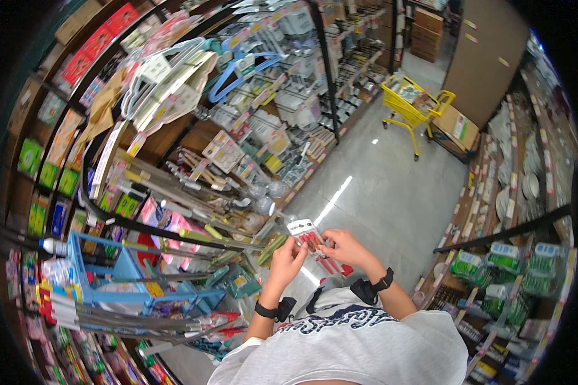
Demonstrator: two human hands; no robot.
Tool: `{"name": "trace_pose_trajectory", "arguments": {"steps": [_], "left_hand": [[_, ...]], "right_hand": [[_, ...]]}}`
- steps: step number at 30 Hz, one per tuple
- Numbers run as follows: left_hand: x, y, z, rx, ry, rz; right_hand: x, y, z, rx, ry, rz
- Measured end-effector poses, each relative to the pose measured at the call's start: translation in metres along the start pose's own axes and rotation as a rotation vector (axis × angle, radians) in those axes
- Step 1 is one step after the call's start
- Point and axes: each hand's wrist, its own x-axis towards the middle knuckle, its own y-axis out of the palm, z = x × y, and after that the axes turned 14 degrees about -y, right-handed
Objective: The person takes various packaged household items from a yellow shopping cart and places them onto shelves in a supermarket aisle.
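Observation:
A clear pack of red-handled items [316, 245] with a white header card is held up in front of my chest. My left hand [290, 258] grips its left edge between thumb and fingers. On its right side, my right hand [338, 245] pinches the pack near the middle. What exactly the red items are cannot be told. Both wrists wear black straps with small black devices. Beyond the pack lies the glossy grey tiled floor [380, 192].
Close on the left stand shelves with hangers [173, 96], long-handled mops or brooms and a blue plastic rack [125, 284]. A yellow shopping cart [407, 103] stands in the aisle ahead, beside a cardboard box [455, 127]. Shelves with green packs [503, 264] line the right.

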Motion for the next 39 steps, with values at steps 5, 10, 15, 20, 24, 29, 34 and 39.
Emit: {"name": "trace_pose_trajectory", "arguments": {"steps": [5,10,15,20,24,29,34,39], "left_hand": [[0.013,0.019,-0.005,-0.006,0.045,0.152],[0.023,0.045,0.004,0.024,0.081,0.311],[0.021,0.058,0.005,-0.04,0.187,0.261],[0.019,0.051,0.006,0.067,0.11,0.188],[0.023,0.049,-0.004,0.032,0.094,0.085],[0.028,0.061,-0.023,0.017,0.078,0.047],[0.039,0.105,-0.061,0.001,0.009,0.076],[0.061,0.165,-0.102,0.005,0.06,0.225]], "right_hand": [[-0.023,-0.003,0.006,-0.066,0.155,-0.114],[-0.037,-0.014,0.017,-0.075,0.34,-0.134],[-0.049,-0.012,0.007,-0.148,0.31,-0.203],[-0.053,-0.013,-0.015,-0.056,0.265,0.013],[-0.054,-0.023,-0.043,-0.084,0.351,0.334],[-0.034,-0.046,-0.052,-0.017,0.367,0.448],[-0.035,-0.097,-0.07,-0.042,0.342,0.428],[-0.069,-0.165,-0.109,-0.119,0.288,0.219]]}}
